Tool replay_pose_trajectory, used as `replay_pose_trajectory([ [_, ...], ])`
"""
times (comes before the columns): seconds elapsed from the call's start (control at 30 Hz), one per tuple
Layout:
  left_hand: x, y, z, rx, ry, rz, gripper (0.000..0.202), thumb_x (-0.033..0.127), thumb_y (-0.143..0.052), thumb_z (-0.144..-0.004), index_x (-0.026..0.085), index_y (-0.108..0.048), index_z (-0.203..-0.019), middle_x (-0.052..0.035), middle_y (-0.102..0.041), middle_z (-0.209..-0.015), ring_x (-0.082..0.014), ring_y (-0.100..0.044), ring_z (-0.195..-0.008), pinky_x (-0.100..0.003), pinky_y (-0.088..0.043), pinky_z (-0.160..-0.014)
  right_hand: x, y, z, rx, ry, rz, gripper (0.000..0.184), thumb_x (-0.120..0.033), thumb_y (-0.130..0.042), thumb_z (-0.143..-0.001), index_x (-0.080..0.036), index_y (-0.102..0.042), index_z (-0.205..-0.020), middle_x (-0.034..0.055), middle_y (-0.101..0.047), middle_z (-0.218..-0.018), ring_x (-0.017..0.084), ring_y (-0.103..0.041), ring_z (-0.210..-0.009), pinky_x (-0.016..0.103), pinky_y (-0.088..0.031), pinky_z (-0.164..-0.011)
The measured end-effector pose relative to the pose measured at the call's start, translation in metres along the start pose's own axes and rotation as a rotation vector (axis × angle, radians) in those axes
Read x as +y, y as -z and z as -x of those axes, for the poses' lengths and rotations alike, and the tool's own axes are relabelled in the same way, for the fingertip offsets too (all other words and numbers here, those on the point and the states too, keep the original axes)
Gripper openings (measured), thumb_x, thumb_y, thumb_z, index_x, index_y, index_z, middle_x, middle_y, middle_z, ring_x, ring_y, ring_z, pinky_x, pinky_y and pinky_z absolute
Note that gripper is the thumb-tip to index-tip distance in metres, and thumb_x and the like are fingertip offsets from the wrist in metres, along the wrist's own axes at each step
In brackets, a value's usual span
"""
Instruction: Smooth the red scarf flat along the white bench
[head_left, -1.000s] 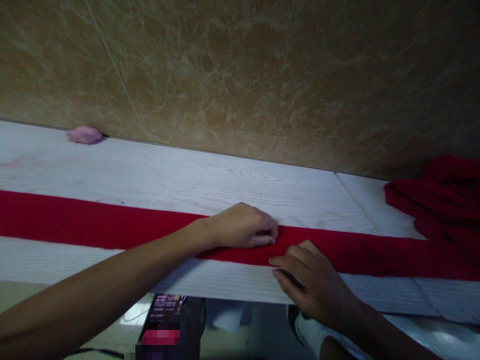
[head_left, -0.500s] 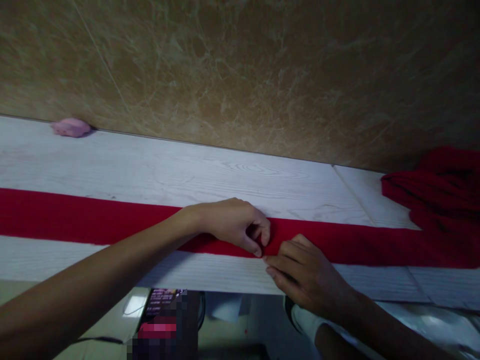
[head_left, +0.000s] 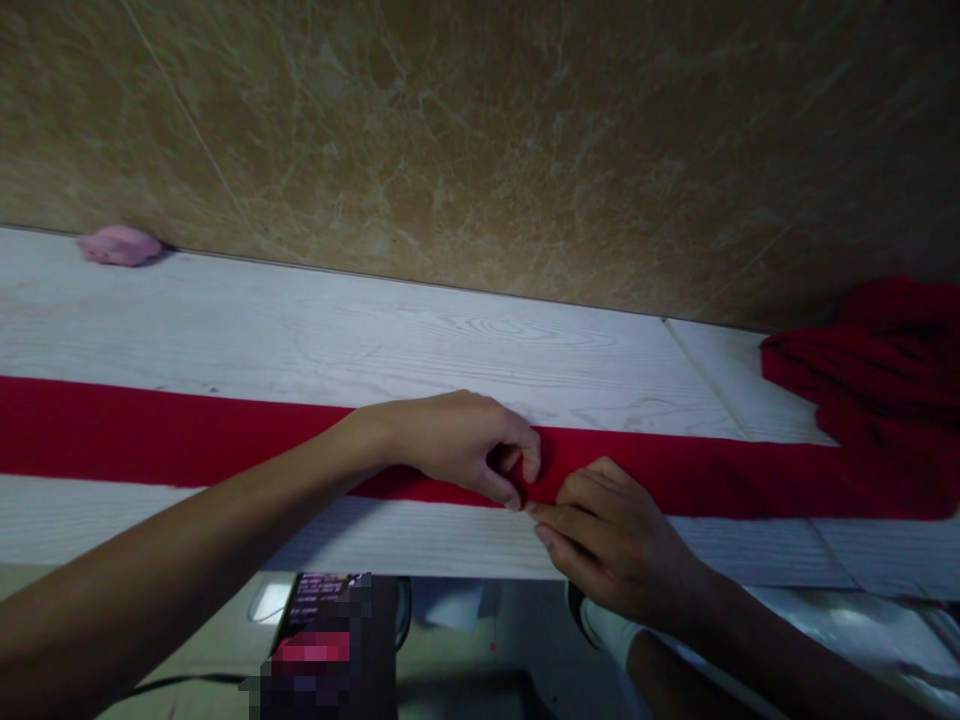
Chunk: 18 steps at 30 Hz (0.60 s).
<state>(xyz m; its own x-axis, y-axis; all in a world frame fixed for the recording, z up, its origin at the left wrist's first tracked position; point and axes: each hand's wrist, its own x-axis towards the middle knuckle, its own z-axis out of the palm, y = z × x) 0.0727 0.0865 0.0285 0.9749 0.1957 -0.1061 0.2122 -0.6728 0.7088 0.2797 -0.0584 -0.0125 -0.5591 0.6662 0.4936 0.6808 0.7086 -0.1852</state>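
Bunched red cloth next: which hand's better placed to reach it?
Right, probably. The right hand is nearer the bunched red cloth, with the red strip leading that way; the left hand is farther off, beyond the right.

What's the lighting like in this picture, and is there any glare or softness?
Head view: dim overall, the marbled wall darkening toward the upper right; head view: a soft shadow on the white table below the left forearm; head view: glare on the shiny sheeting at lower right; head view: the pink lump slightly soft, the red cloth showing little texture.
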Motion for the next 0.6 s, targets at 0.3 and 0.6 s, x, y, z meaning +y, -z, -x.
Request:
replay_pose_trajectory([
  [0.3,-0.0012,0.0049,0.0062,-0.165,0.240,0.292,0.015,0.022,-0.078,-0.085,0.021,-0.064,-0.089,0.0091,-0.060,-0.062,-0.0081,-0.056,-0.046,-0.022,-0.034,-0.050,0.0011,0.0014,0.0000,-0.029,0.010,-0.012,0.023,-0.017,-0.051,-0.105,-0.015,-0.074,-0.106,0.0042,-0.067,-0.084,0.019,-0.057,-0.076,0.036,-0.042,-0.070],
  [0.6,0.0032,0.0063,0.0060,-0.193,0.232,0.184,0.023,0.025,-0.082,-0.083,0.022,-0.063,-0.097,0.0096,-0.061,-0.064,-0.0088,-0.055,-0.045,-0.025,-0.037,-0.052,0.0030,0.0001,0.0035,0.031,0.015,-0.005,0.022,-0.016,-0.057,-0.102,-0.020,-0.073,-0.117,0.0068,-0.072,-0.097,0.022,-0.065,-0.086,0.037,-0.052,-0.076],
])
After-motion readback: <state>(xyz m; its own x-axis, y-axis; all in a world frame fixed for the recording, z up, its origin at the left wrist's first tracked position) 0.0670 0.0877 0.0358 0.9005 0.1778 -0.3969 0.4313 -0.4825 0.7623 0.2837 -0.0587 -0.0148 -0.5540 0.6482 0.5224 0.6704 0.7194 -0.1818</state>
